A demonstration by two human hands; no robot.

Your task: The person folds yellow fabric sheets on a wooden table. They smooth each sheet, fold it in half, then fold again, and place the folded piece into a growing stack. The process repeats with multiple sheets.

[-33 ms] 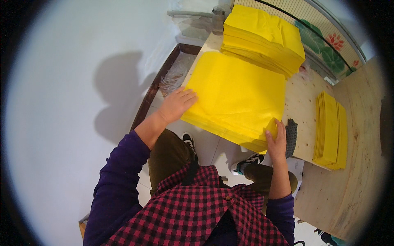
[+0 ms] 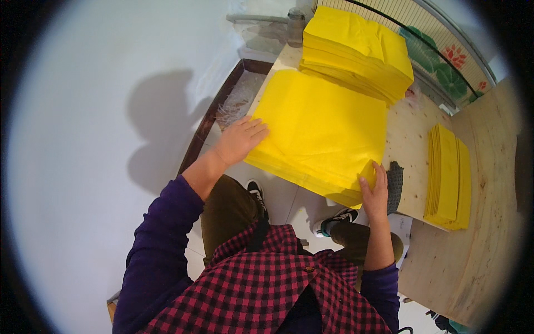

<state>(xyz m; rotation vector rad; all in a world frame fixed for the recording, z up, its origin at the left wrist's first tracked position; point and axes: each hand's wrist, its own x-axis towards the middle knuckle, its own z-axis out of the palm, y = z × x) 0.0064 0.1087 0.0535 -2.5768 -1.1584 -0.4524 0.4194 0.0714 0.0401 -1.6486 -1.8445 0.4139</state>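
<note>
A wide stack of yellow sheets (image 2: pixel 320 128) lies on the near part of the wooden desk (image 2: pixel 411 136), its front edge facing the person and seeming to jut out over the floor (image 2: pixel 281 197). The left hand (image 2: pixel 242 138) is open, its fingers stretched out close together and resting on the stack's left edge. The right hand (image 2: pixel 375 192) is at the near right corner, also open, with the fingers pointing away from the person along the side and the thumb against the corner; whether it presses or grips cannot be told. Just beside the right hand, a dark grey cloth (image 2: pixel 395 186) lies on the desk. Behind the wide stack, and touching it or nearly so, stands a taller yellow pile (image 2: pixel 356 53) with a creased top, and a jar (image 2: pixel 296 28) is just left of that. Farther right, a narrow yellow bundle (image 2: pixel 448 178) sits near a wooden board (image 2: pixel 473 250). The person wears a red-and-black checked garment (image 2: pixel 245 284) over purple sleeves (image 2: pixel 161 234).
</note>
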